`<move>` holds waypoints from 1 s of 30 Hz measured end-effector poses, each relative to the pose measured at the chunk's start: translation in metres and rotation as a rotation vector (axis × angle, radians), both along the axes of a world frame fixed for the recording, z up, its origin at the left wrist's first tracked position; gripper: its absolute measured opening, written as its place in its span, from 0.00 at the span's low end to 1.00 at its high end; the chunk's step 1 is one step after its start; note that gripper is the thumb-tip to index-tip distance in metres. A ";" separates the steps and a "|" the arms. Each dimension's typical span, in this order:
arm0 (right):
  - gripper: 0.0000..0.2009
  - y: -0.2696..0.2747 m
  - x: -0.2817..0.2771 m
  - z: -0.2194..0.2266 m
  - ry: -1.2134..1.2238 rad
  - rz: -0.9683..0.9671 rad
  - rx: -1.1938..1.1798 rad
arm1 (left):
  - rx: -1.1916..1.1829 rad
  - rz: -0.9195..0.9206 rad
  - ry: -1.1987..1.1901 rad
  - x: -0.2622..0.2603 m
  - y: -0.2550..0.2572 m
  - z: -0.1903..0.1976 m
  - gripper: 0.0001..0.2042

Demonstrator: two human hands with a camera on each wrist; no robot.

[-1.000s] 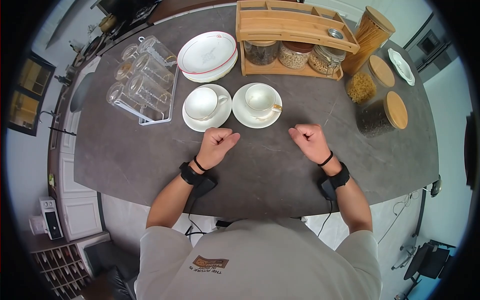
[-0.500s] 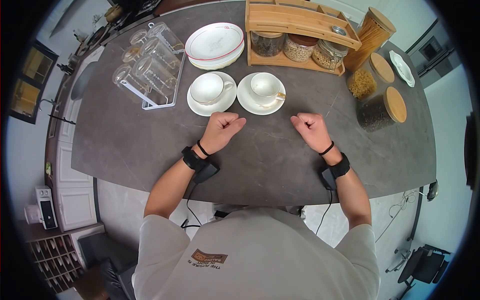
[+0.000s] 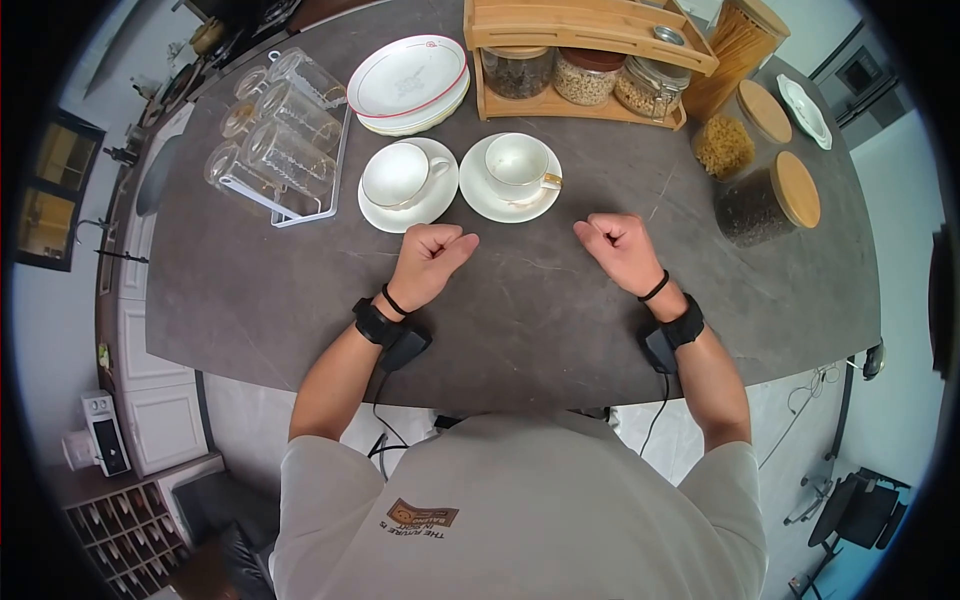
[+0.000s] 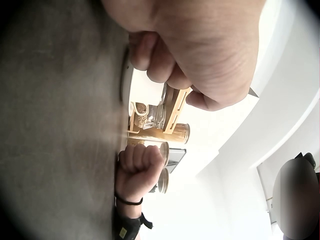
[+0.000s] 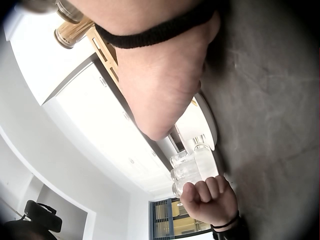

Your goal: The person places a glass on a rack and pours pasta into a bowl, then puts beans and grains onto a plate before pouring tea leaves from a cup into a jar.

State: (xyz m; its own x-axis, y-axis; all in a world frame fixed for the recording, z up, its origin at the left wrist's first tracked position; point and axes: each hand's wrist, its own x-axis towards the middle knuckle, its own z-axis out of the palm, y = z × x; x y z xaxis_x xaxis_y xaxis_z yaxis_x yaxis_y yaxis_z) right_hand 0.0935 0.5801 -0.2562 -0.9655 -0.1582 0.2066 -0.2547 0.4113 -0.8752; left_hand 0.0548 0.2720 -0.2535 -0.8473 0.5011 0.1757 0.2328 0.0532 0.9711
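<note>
My left hand (image 3: 428, 265) rests on the dark grey table as a fist, just in front of a white cup (image 3: 395, 176) on its saucer (image 3: 428, 208). The fingers are curled in and hold nothing. To the right, my right hand (image 3: 625, 258) makes a fist too, its thumb towards the middle, with nothing in it. A second white cup (image 3: 515, 162) with a gold-marked handle stands on another saucer (image 3: 488, 200), ahead of the space between my hands. Each wrist view shows the opposite fist, the left hand (image 5: 210, 200) and the right hand (image 4: 140, 170), low against the table.
A white rack (image 3: 330, 205) with upturned glasses stands at the left. Behind the cups are stacked plates (image 3: 405, 80) and a wooden shelf (image 3: 590, 40) holding jars. At the right stand a pasta jar (image 3: 725, 148), a dark-filled jar (image 3: 752, 208) and a white dish (image 3: 805, 115).
The head view shifts slightly, so everything moves a little in the picture. Both fists keep their places on the table, and the cups and saucers stay where they were.
</note>
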 end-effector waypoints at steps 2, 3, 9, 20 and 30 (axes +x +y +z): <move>0.23 -0.001 0.000 -0.002 0.001 -0.008 -0.027 | 0.005 0.000 -0.006 0.001 0.000 0.000 0.23; 0.23 0.000 0.000 -0.002 0.002 -0.011 -0.017 | 0.008 0.000 -0.004 0.002 0.000 0.000 0.23; 0.23 -0.002 0.000 0.000 0.008 -0.019 0.007 | 0.002 0.000 -0.005 0.002 0.001 0.003 0.24; 0.23 -0.001 -0.001 -0.002 0.021 -0.002 -0.020 | 0.015 0.002 0.026 0.001 0.002 -0.001 0.25; 0.23 -0.001 -0.002 -0.003 0.012 -0.007 -0.003 | -0.004 -0.002 0.019 0.001 0.001 0.000 0.25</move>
